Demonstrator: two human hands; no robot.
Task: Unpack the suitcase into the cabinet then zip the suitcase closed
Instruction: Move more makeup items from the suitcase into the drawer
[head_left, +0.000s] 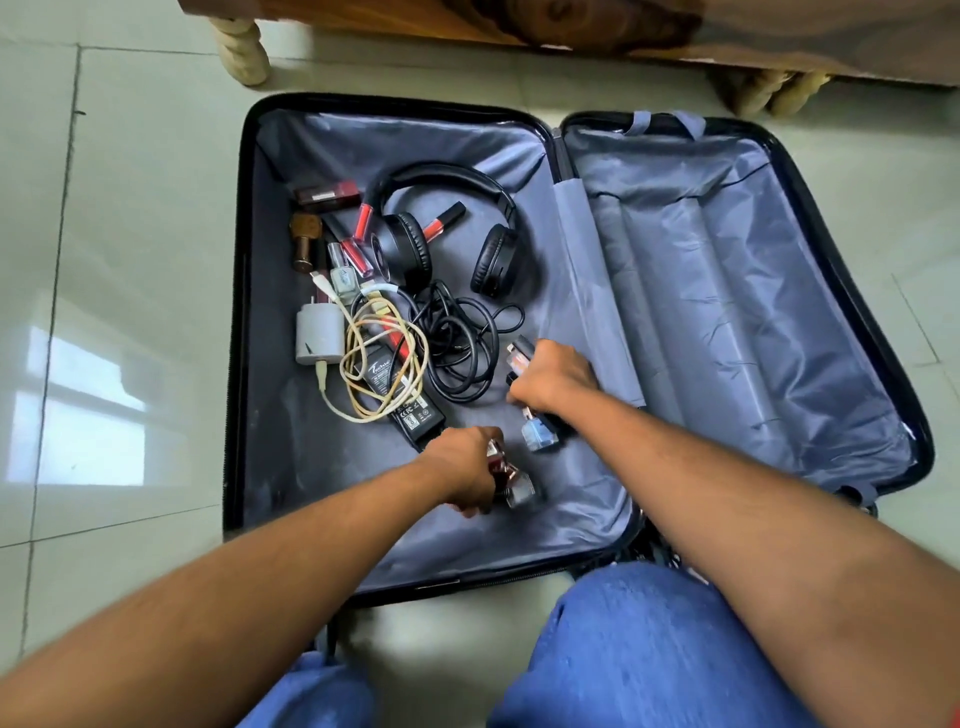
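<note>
The right hand (550, 376) is curled tight round a cluster of small glass bottles (522, 353); one clear cap pokes out above the knuckles, and a pale blue bottle (540, 435) shows just below the fist, though whether the fingers reach it I cannot tell. The left hand (462, 467) is likewise closed on a small dark red glass bottle (506, 475) (blurred, so its exact shape is unclear). Gathering several little items per hand probably saves trips to the cabinet, which is not in view.

Beyond the hands, in the left half of the open black hard-shell suitcase (236, 364) with grey lining, lie a black power adapter (410, 400), a coiled cream cable (384, 358) on a white charger plug (318, 335), tangled black cords (462, 338), black over-ear headphones (447, 234) and red lip-gloss tubes (361, 218). The right half holds nothing visible. The suitcase lies on a pale tiled floor (114, 260).
</note>
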